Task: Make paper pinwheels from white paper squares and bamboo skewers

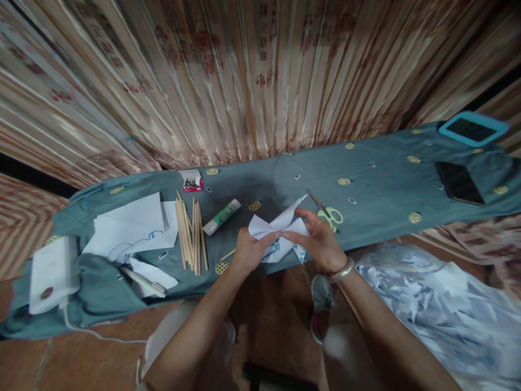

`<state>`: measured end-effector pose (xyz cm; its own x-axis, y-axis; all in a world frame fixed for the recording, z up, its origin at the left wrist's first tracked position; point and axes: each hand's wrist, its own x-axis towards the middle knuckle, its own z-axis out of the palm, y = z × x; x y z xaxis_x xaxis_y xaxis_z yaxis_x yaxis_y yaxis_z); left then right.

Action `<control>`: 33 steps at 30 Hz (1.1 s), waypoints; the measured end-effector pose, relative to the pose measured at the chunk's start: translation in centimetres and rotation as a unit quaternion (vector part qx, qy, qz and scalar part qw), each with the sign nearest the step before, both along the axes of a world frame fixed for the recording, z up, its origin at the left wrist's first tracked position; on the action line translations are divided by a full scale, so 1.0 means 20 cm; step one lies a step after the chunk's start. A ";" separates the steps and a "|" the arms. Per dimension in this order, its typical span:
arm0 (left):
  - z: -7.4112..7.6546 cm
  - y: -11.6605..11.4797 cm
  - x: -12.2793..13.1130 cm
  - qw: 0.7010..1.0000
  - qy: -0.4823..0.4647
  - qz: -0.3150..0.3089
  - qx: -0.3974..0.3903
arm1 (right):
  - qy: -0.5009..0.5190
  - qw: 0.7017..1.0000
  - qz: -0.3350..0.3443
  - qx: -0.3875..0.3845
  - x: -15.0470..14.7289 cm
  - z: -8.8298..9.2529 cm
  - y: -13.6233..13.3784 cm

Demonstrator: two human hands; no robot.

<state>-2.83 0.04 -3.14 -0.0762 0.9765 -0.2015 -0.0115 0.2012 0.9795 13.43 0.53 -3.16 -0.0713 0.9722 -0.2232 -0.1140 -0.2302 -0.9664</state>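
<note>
A white paper pinwheel (pixel 279 228) with blue print sits between my two hands, above the front edge of the cloth-covered table. My left hand (pixel 253 248) grips its left side, thumb pressed near the centre. My right hand (pixel 319 239), a bracelet on its wrist, holds the right side with its thumb also at the centre. The two thumbs almost meet there, and what lies under them is hidden. Just beyond the right hand lie scissors (pixel 330 215) with pale green handles. To the left of the pinwheel rests a green and white glue stick (pixel 222 217).
Several wooden sticks (pixel 191 239) lie left of the glue stick, near a small red box of metal pieces (pixel 192 181). White paper sheets (pixel 130 225), a pen (pixel 144 281) and a white corded device (pixel 54 274) are farther left. A phone (pixel 459 182) and blue-framed tablet (pixel 472 128) lie right.
</note>
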 end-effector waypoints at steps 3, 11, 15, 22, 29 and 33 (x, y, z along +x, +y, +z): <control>0.01 0.00 0.00 1.000 0.008 0.000 -0.005 | 0.007 1.000 -0.004 0.001 0.00 0.00 0.00; 0.01 0.02 0.02 1.000 0.003 0.019 0.007 | 0.003 1.000 -0.012 0.018 -0.01 0.00 0.01; 0.00 0.02 0.02 0.999 -0.011 0.031 -0.010 | 0.015 1.000 -0.015 0.010 -0.01 0.00 0.01; 0.02 0.01 0.02 0.998 -0.054 0.015 -0.012 | 0.027 1.000 -0.014 0.006 -0.01 -0.01 0.01; 0.02 0.01 0.03 0.998 -0.058 0.025 -0.021 | 0.023 1.000 -0.017 0.001 -0.02 0.00 0.01; 0.01 0.01 0.03 0.996 -0.073 0.035 -0.025 | 0.018 1.000 -0.018 0.006 -0.02 0.00 0.01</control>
<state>-2.15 0.19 -2.97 -0.1106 0.9580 -0.2645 -0.1686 0.2442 0.9550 12.95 0.74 -3.11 -0.0434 0.9767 -0.2101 -0.1561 -0.2143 -0.9642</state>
